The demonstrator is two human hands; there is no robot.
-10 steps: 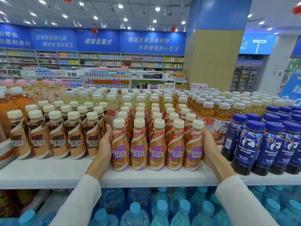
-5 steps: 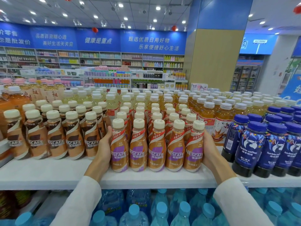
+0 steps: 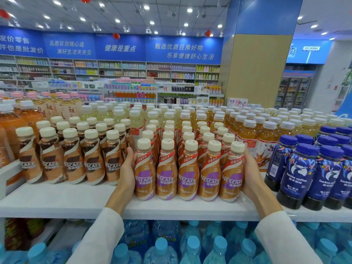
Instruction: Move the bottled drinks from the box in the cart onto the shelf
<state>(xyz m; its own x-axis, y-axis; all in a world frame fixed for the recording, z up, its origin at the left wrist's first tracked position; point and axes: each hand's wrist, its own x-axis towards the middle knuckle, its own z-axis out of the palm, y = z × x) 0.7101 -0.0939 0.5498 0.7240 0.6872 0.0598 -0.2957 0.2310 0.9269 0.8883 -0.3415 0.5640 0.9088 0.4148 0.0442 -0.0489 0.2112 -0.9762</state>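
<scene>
Row of five purple-label bottles upright near front edge of shelf, pressed between left hand and right hand, palms flat on end bottles, fingers mostly straight. Risk: uneven squeeze buckling row, middle bottle tipping forward off edge; also nudging adjacent dark blue bottles.

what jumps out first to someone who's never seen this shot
The eye lands first on the front row of five purple-labelled Nescafe bottles standing at the middle of the white shelf. The left hand and right hand press in on the row from its two ends. Next come the dark blue luckin coffee bottles crowded at the right, and the blue-capped water bottles on the level below.
</scene>
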